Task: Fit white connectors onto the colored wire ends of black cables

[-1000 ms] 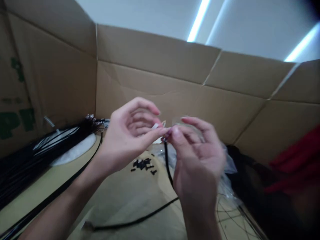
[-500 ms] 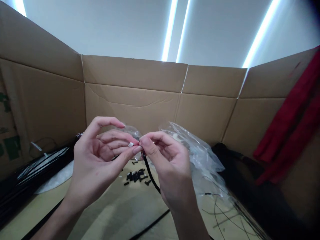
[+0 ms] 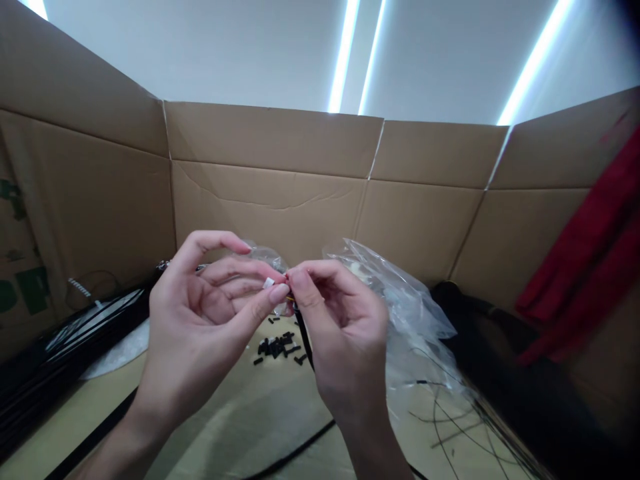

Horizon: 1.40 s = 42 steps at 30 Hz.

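Observation:
Between the thumb and a finger of my left hand (image 3: pixel 210 313) sits a small white connector (image 3: pixel 269 283); the index finger is raised and curved above it. My right hand (image 3: pixel 340 320) pinches right beside it, thumb against index finger, on the thin wires at the end of a black cable (image 3: pixel 304 337). A bit of yellow and red wire shows where the fingertips of both hands meet. The cable hangs down behind my right hand and reappears lower on the table. How the wires and connector join is hidden by the fingers.
Several small black pieces (image 3: pixel 277 347) lie loosely piled on the table. Clear plastic bags (image 3: pixel 400 313) stand at the right behind my hand, with thin dark wires (image 3: pixel 450 423) nearby. Black cables (image 3: pixel 60 347) are bundled at the left. Cardboard walls (image 3: pixel 270 187) surround the table; red cloth (image 3: pixel 575 267) hangs right.
Both hands stay pinched together and appear slightly further right. My right fingertips have shifted a little, and yellow wire now shows between the hands. The view has tilted slightly.

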### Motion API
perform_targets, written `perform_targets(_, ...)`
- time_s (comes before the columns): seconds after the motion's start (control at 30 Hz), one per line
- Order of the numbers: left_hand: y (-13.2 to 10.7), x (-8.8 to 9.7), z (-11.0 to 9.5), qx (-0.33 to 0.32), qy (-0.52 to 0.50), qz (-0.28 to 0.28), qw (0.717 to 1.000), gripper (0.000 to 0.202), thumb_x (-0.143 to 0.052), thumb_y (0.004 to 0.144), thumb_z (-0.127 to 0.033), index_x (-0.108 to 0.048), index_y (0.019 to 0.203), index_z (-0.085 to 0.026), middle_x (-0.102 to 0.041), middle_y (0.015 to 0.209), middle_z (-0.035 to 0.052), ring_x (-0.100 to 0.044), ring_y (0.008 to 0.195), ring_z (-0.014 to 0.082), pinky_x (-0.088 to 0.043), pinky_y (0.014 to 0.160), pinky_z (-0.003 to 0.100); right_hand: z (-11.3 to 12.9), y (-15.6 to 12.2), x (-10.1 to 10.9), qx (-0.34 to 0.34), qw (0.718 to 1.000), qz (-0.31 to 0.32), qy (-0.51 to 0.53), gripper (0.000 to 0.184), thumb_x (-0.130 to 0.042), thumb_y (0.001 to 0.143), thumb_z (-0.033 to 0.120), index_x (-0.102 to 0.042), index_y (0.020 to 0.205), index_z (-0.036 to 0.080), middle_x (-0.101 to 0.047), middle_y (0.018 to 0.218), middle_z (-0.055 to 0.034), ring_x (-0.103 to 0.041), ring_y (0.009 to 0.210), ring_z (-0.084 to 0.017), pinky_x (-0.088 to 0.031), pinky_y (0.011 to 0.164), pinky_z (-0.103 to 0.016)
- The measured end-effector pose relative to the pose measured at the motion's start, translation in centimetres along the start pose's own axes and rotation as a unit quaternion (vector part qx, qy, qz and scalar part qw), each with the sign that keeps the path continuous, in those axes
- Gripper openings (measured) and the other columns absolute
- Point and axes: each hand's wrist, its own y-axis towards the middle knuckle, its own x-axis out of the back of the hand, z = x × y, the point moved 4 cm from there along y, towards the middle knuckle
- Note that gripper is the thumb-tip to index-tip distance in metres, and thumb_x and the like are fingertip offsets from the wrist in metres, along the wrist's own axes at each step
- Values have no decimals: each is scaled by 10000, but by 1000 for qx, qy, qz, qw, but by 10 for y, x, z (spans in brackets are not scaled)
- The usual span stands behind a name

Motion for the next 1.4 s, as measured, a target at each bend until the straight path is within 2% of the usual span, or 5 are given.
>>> perform_targets(0.23,0,2,-3,-20,72,-33,997,337,-818,704,-113,-572,915,-204,-740,755,-31,-730,718,85,-607,706,84,1,-3,5,76,982,-31,-170,162,-606,859,160,-632,699,163,-593,651,25,-542,619,-80,-434,570,-208)
perform_targets(0.57,-2,-1,-2,-3,51,-4,999,452,-824,660,-65,-516,952,-222,-747,783,-28,-728,672,88,-608,671,87,-5,1,2,24,991,52,-119,320,-588,919,344,-510,663,169,-468,606,64,-418,568,-51,-368,534,-186)
perform_targets(0.77,-5,-4,-4,-4,61,0,998,369,-773,740,-94,-503,959,-218,-749,771,-18,-734,685,89,-610,680,88,-4,2,2,45,989,55,-131,311,-495,964,242,-479,660,176,-415,610,67,-393,572,-55,-356,530,-190)
perform_targets(1.27,-9,-8,-7,-93,156,-36,983,336,-766,740,-82,-554,971,-202,-712,819,-23,-727,783,80,-591,712,62,-3,-1,4,96,981,29,-164,245,-519,944,168,-490,701,175,-444,644,69,-419,592,-51,-363,577,-221)
perform_targets(1.4,-7,-5,-5,-56,155,-28,986,336,-774,735,-97,-569,979,-204,-729,811,-19,-722,739,76,-575,659,46,-2,2,4,111,972,61,-198,273,-505,949,154,-464,680,173,-398,620,75,-369,560,-49,-315,540,-230)
